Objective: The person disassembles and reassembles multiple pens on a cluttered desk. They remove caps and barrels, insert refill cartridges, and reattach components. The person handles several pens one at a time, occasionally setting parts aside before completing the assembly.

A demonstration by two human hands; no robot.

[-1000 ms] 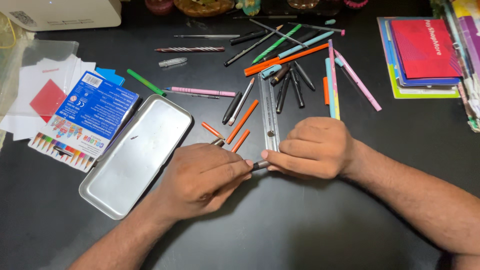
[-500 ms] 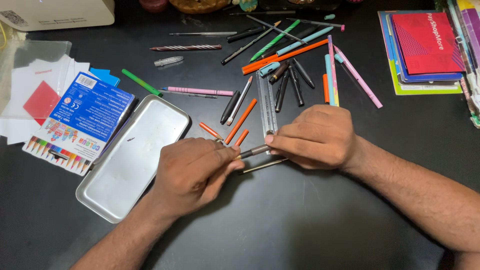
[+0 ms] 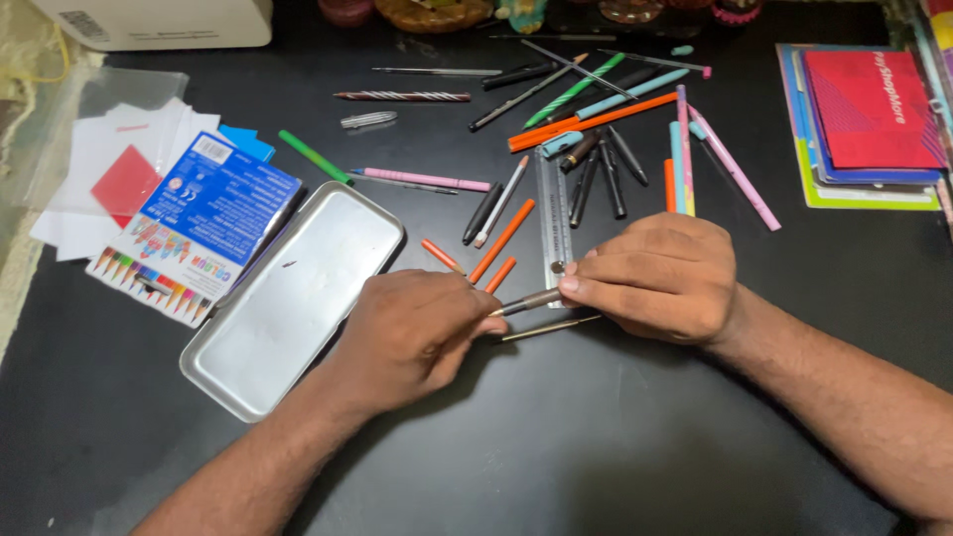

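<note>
Left of me: blue pencil box (image 3: 204, 223), then silver tin (image 3: 288, 298) lying flat on the black table (image 3: 596, 447). My left hand (image 3: 412, 333) curls its fingers around one end of a thin metal pen part (image 3: 531, 301); my right hand (image 3: 660, 278) pinches the other end, just below the clear ruler (image 3: 553, 213). A second thin rod (image 3: 551, 327) lies beneath.

Blue pencil box (image 3: 204, 230) (rectangular) beside tin (image 3: 288, 298)
</note>
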